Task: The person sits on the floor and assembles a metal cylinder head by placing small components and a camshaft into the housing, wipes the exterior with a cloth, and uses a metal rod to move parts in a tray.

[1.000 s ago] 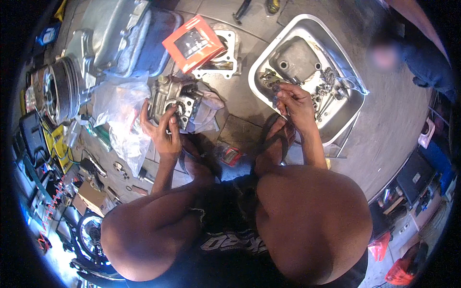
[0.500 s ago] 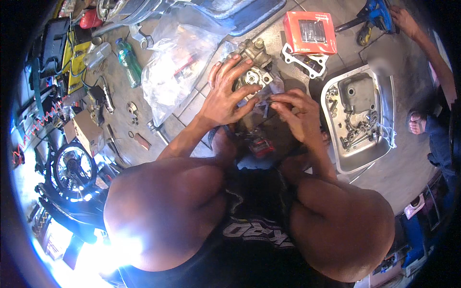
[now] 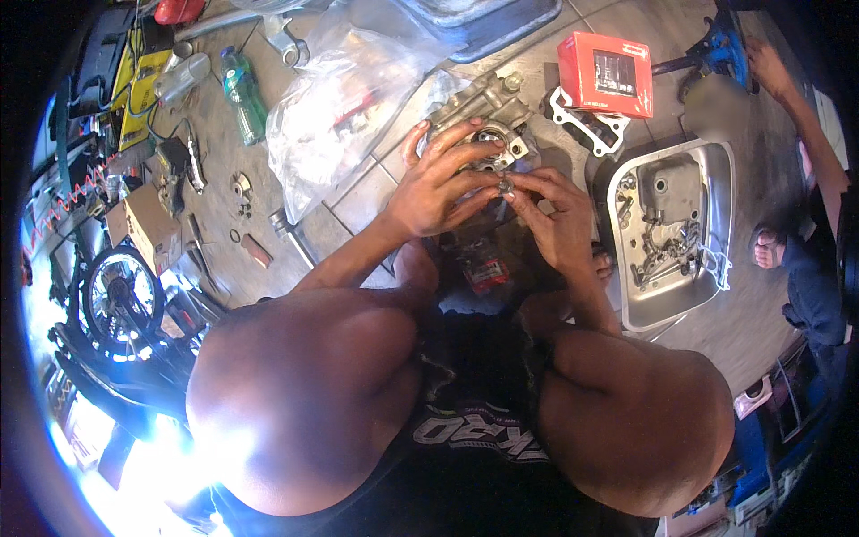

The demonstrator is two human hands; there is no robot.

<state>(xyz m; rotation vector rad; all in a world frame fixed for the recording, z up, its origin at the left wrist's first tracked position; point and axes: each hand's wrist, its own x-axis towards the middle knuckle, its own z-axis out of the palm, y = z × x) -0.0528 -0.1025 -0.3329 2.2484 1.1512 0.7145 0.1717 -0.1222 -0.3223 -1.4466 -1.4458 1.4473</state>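
Dark clothing with pale print: the person's lap lies nearest, between two raised bare knees.
Small red packet: the packet lies on the tiled floor between the feet.
Right hand: the right hand has thumb and forefinger closed in a pinch on a small dark metal part.
Small metal part: it sits at the fingertips of both hands, just on the near side of the engine casting; its exact shape is too small to tell.
Left hand: the left hand spreads its outer fingers over the casting, thumb and forefinger tips reaching the small part; whether they grip it, I cannot tell.
Grey metal engine casting with a round opening: the casting lies under and beyond the left hand.
Rectangular silver metal basin: the basin stands to the right, holding a grey metal cover and loose metal pieces.
Crumpled clear plastic bag: the bag lies left of the casting.
Thin silver gasket with cut-outs: the gasket lies partly under a red box with a dark picture panel.
Green plastic bottle: the bottle lies left of the bag.
Blue tray: the tray is at the far edge.
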